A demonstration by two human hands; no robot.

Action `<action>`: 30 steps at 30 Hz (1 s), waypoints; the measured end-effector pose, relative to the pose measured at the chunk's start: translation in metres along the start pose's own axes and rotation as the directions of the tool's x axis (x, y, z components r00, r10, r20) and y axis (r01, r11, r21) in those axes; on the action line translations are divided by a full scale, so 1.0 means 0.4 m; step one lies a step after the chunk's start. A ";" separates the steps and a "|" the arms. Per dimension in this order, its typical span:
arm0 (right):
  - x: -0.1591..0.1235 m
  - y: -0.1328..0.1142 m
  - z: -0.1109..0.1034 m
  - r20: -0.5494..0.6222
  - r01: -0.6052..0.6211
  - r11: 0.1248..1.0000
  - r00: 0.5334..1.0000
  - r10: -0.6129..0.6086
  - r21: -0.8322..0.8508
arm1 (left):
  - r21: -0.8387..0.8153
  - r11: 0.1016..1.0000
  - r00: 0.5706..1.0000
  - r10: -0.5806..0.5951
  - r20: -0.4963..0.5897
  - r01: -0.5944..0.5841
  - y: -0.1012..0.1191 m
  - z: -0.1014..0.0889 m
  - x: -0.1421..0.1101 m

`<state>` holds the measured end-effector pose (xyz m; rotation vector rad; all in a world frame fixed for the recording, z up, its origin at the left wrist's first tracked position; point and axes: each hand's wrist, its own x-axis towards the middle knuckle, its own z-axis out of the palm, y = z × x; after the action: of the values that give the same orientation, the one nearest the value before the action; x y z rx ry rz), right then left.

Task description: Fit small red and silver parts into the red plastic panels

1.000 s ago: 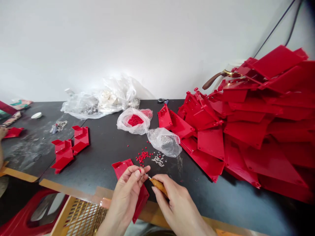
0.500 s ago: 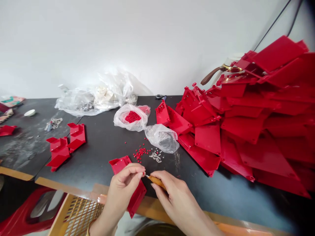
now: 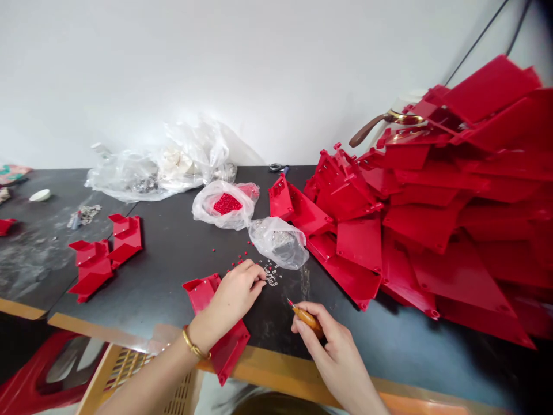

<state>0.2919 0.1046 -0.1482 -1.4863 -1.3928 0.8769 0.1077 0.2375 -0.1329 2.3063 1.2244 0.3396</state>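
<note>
My right hand [image 3: 330, 340] is closed round the orange-brown handle of an awl [image 3: 307, 318], its thin metal tip pointing up and left. A small red piece [image 3: 291, 302] sits on the shaft. At the edge of a scatter of small silver rings [image 3: 271, 274], my left hand [image 3: 235, 288] has its thumb and fingertips pinched together. Whatever is between those fingertips is too small to make out. Beneath the left hand and wrist lies a bent red plastic part [image 3: 231, 346], partly covered. Loose red beads [image 3: 241, 259] lie just behind the left hand, partly hidden.
Open plastic bags hold red beads [image 3: 227, 203] and silver pieces [image 3: 280, 241]. A tall heap of red plastic parts [image 3: 449, 225] fills the right side. More red parts [image 3: 93, 265] lie left, near clear bags [image 3: 147, 176]. A yellow basket [image 3: 97, 380] stands below the table edge.
My left hand has moved from the awl's tip up and right to the silver rings. My right hand has shifted right with the awl, and a red piece now shows on its shaft.
</note>
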 end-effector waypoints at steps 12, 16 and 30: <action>0.003 0.001 0.002 0.042 -0.041 0.999 0.998 0.041 -0.003 | -0.049 0.999 1.000 0.015 -0.012 -0.015 0.000 0.024 0.016; 0.016 -0.011 0.007 0.060 -0.051 0.998 0.997 0.053 -0.033 | -0.291 0.956 0.999 -0.048 -0.015 0.041 0.033 0.008 -0.004; 0.030 -0.057 0.045 0.103 0.044 0.998 0.994 -0.039 -0.046 | -0.906 0.400 0.963 -0.269 0.028 0.138 0.076 0.004 -0.101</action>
<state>0.2685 0.1182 -0.1326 -1.4612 -1.5238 0.9100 0.1070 0.1893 -0.1174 1.1593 0.9715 0.8315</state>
